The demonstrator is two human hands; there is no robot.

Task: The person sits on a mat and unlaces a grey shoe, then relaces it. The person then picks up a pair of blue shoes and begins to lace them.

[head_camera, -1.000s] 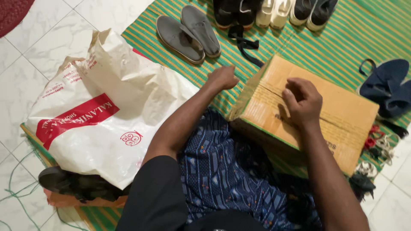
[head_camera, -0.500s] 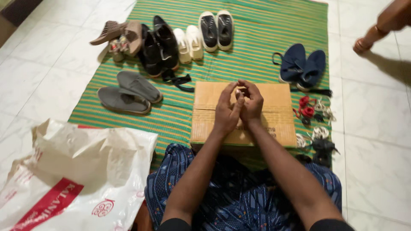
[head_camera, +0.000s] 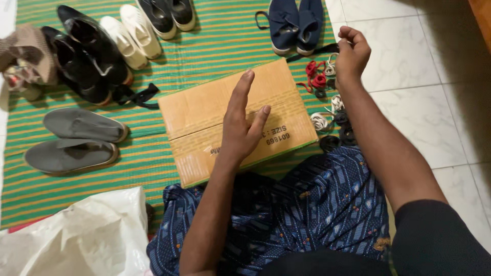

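Our left hand (head_camera: 240, 128) covers part of the box (head_camera: 204, 110) top and its print. The top edge cuts off the blue shoes (head_camera: 291, 23) and dark sneakers (head_camera: 166, 13). The bag (head_camera: 76, 240) runs off the bottom-left corner.

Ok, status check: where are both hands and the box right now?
Left hand open, over the cardboard box. Right hand raised, curled above the bundled laces; whether it holds anything, cannot tell. Box closed, flat on striped mat.

Brown cardboard box (head_camera: 204, 110), green-striped mat (head_camera: 220, 46)
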